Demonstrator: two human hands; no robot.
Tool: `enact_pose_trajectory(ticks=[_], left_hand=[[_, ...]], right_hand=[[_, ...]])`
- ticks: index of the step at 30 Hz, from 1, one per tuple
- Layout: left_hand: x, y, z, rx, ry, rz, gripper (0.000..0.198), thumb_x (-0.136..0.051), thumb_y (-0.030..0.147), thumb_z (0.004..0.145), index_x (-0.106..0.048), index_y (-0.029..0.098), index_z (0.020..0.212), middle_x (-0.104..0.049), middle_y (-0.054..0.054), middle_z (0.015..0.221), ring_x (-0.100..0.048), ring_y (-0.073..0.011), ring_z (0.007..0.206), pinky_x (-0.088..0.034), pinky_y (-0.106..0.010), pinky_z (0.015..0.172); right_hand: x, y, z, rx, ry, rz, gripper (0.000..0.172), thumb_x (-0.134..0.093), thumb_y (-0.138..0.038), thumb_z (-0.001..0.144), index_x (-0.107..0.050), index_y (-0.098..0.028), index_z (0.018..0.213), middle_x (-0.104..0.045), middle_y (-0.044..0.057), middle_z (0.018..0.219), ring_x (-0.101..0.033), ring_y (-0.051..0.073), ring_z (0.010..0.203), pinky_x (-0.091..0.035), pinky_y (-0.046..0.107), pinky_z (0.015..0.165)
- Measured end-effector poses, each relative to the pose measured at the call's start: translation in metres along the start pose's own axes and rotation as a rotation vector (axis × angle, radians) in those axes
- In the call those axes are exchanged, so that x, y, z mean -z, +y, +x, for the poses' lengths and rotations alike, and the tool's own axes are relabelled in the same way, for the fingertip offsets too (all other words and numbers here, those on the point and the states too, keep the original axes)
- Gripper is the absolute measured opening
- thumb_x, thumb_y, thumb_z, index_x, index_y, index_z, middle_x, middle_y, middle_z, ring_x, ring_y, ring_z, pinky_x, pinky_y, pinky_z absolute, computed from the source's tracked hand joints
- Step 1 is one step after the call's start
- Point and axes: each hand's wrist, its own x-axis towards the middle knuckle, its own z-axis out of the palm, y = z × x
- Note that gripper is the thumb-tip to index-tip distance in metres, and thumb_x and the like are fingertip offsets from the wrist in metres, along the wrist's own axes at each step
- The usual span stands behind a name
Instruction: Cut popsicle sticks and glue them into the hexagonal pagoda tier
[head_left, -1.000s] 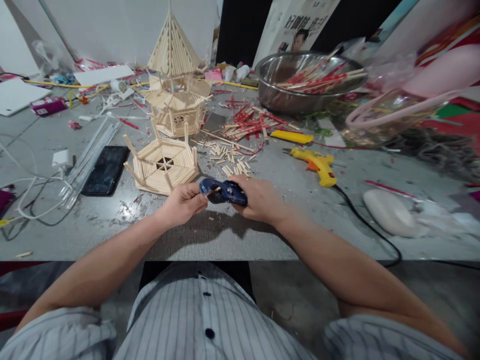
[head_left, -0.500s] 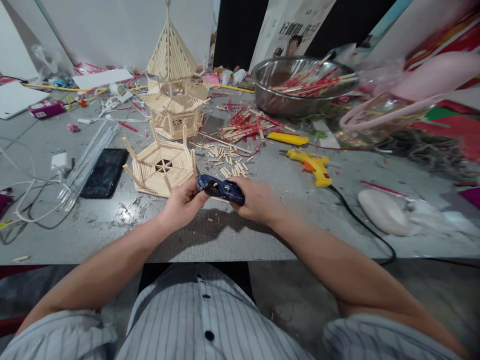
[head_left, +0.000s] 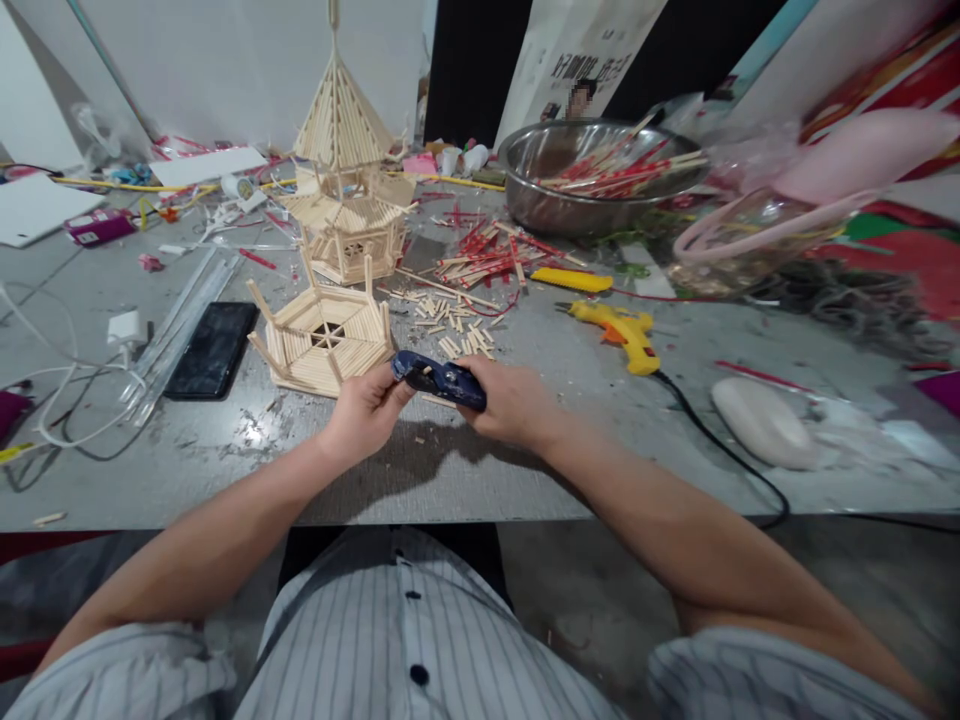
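Observation:
My right hand (head_left: 514, 402) is closed around a dark blue hand tool (head_left: 457, 385) with a metal pivot, held low over the table's front. My left hand (head_left: 367, 405) is closed in a pinch at the tool's left end; what lies between its fingertips is hidden. A small pale wooden bit shows at the tool's jaw, and a thin pale strip lies beneath it. Just behind my left hand sits a hexagonal wooden stick base (head_left: 289, 345) with upright posts. Beyond it stands a tiered stick pagoda (head_left: 341, 125) with a pointed roof. Short cut sticks (head_left: 454, 325) are scattered behind the tool.
On the right lie a yellow glue gun (head_left: 626, 335) with a black cord, a yellow cutter knife (head_left: 571, 280) and a white mouse-shaped object (head_left: 761, 422). A steel bowl (head_left: 585, 215) holds red-wrapped chopsticks. At left are a black phone (head_left: 211, 350) and white cables (head_left: 71, 365).
Both hands stay almost where they were, with the tool tilted very slightly differently. The view has shifted a little.

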Motion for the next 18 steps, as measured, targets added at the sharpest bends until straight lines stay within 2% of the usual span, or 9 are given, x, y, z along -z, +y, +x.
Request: enact_pose_trajectory(ticks=[6, 10, 13, 15, 18], left_hand=[[-0.001, -0.003, 0.004, 0.122, -0.052, 0.004, 0.028, -0.045, 0.039, 0.086, -0.045, 0.018, 0.066, -0.047, 0.003, 0.051, -0.044, -0.009, 0.047, -0.033, -0.023, 0.05], [-0.002, 0.0, 0.005, 0.14, -0.029, 0.018, 0.024, -0.047, 0.034, 0.085, -0.047, 0.018, 0.067, -0.052, 0.002, 0.051, -0.046, -0.0084, 0.049, -0.036, -0.022, 0.052], [-0.002, -0.001, 0.005, 0.164, -0.006, 0.031, 0.025, -0.05, 0.034, 0.084, -0.049, 0.017, 0.066, -0.055, 0.002, 0.052, -0.046, -0.0075, 0.048, -0.036, -0.021, 0.052], [-0.001, -0.002, 0.006, 0.221, -0.012, -0.032, 0.025, -0.051, 0.035, 0.084, -0.05, 0.016, 0.067, -0.056, 0.002, 0.053, -0.042, -0.0058, 0.044, -0.033, -0.02, 0.047], [0.0, -0.001, 0.008, 0.358, -0.055, -0.247, 0.024, -0.053, 0.037, 0.084, -0.053, 0.015, 0.074, -0.056, 0.003, 0.055, -0.035, -0.0028, 0.036, -0.026, -0.018, 0.038]], right_hand=[[0.002, 0.0, 0.003, -0.042, -0.02, -0.019, 0.035, -0.051, -0.025, 0.071, -0.056, -0.015, 0.104, -0.068, 0.012, 0.093, -0.063, 0.024, 0.078, -0.043, 0.032, 0.063], [-0.002, 0.004, 0.003, -0.063, 0.011, -0.044, 0.03, -0.051, -0.027, 0.073, -0.057, -0.016, 0.099, -0.068, 0.011, 0.086, -0.062, 0.023, 0.071, -0.042, 0.032, 0.061], [-0.003, 0.01, 0.003, -0.138, 0.052, -0.064, 0.027, -0.051, -0.03, 0.074, -0.057, -0.017, 0.098, -0.068, 0.01, 0.083, -0.062, 0.025, 0.072, -0.042, 0.033, 0.061], [0.001, 0.014, 0.005, -0.204, 0.099, -0.07, 0.033, -0.051, -0.035, 0.078, -0.056, -0.017, 0.105, -0.068, 0.012, 0.091, -0.063, 0.027, 0.078, -0.044, 0.035, 0.063], [0.008, 0.02, 0.01, -0.331, 0.161, -0.099, 0.05, -0.049, -0.049, 0.081, -0.052, -0.015, 0.117, -0.065, 0.018, 0.102, -0.062, 0.032, 0.086, -0.044, 0.041, 0.066]])
